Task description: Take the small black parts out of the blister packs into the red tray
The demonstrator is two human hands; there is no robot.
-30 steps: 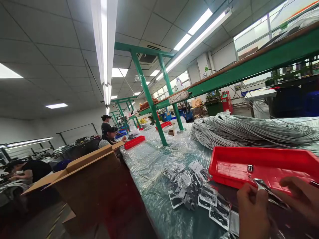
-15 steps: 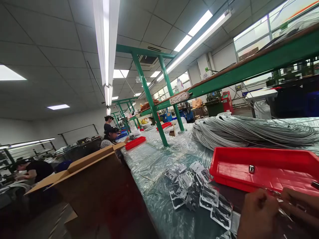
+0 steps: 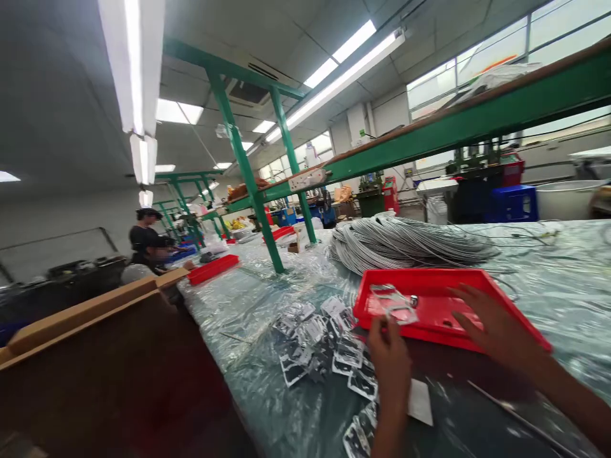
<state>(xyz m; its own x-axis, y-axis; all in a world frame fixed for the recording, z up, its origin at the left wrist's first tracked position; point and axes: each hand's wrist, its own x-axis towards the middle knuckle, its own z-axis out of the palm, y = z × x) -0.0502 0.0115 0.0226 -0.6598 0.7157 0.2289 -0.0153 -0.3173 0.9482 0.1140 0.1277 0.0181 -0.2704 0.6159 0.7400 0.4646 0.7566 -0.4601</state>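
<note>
Workshop hall, long counter [image 3: 267,381] under clear plastic film, green shelf frame [image 3: 248,184] overhead, strip lights on.

Clear packet [image 3: 394,304]: small, flat, see-through, with something pale inside; contents too blurred to name. My left hand [image 3: 391,359] pinches it at its lower edge between thumb and fingertips, so the packet stands up past the grip and hangs over the near-left corner of the red tray [image 3: 477,283]. Held high like that, its face is turned toward me and it stays clear of the tray floor.

My right hand [image 3: 496,324] is over the tray's right half, fingers spread and loose, gripping nothing. Whether the fingertips touch the tray I cannot tell. Well apart from the packet.

One small metal part [image 3: 414,300] lies on the tray floor just right of the packet.

Left of the tray: a loose heap of like packets [image 3: 319,337], spilling toward me along the counter edge, near enough for the left hand to draw from. A white slip [image 3: 420,401] lies flat by my left wrist.

Behind the tray, a big coil of grey wire [image 3: 405,245].

Far left: open cardboard box [image 3: 95,312] against the counter; beyond it two people [image 3: 143,245] at the next station with another red tray [image 3: 212,268].
</note>
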